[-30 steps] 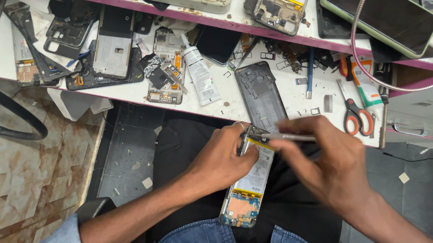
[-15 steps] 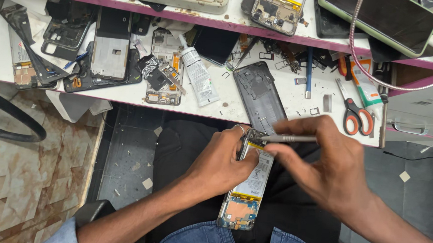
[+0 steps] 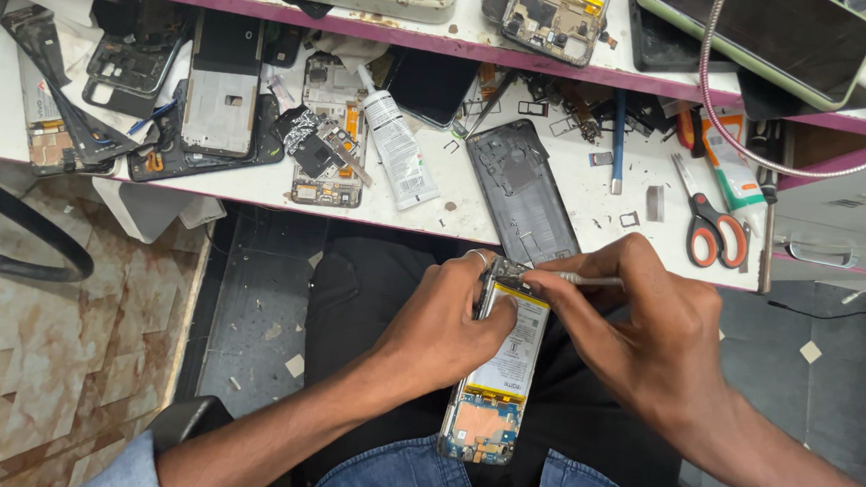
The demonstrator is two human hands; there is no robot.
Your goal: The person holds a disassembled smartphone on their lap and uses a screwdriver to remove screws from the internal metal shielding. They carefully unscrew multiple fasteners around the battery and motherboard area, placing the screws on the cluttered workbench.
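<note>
An opened phone (image 3: 501,378) with its back off rests over my lap, showing a white battery and blue circuit boards. My left hand (image 3: 438,324) grips its upper left edge, thumb near the top. My right hand (image 3: 648,337) holds a thin metal tool (image 3: 591,280) whose tip touches the phone's top end. A dark grey phone back cover (image 3: 521,191) lies on the white bench just above my hands.
The bench (image 3: 596,198) holds several dismantled phone frames (image 3: 217,95), a glue tube (image 3: 399,151), orange-handled scissors (image 3: 710,225), small metal parts and another tube. A phone (image 3: 766,38) with a grey cable sits on the upper shelf. A tiled floor lies at the left.
Both hands and the opened phone have stayed nearly in place; the tool tip has shifted slightly at the phone's top end.
</note>
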